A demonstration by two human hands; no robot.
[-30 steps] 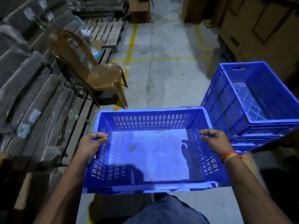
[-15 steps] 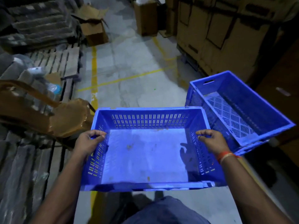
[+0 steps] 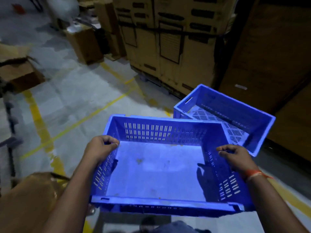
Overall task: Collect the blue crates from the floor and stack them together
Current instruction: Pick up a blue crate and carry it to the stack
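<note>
Above a grey warehouse floor (image 3: 80, 91) marked with yellow lines (image 3: 75, 122), a person is holding a blue crate (image 3: 158, 167) out in front of the body, clear of the floor. The left hand (image 3: 99, 148) is gripping the rim of the crate's left side wall, with fingers curled over the top edge and fingertips pointing into the crate. The right hand (image 3: 235, 157) is gripping the rim of the right side wall the same way, fingers curled over the edge; an orange thread band (image 3: 254, 174) is sitting on that wrist. The crate's flat bottom is showing a few small dirt spots, and its walls are slotted with rows of narrow openings.

Just beyond the held crate's far right corner, a second blue crate (image 3: 235, 111) is sitting tilted, with a slotted bottom and a handle cut-out in its left end wall. Whether it is resting on other crates cannot be told, since the held crate is covering its lower part.

Behind it, tall stacked cardboard boxes (image 3: 168, 39) are lining the far side of the floor. An open cardboard box (image 3: 18, 71) is lying at the floor's left edge, and a brown plastic chair (image 3: 32, 199) is showing at the lower left corner, partly blurred.
</note>
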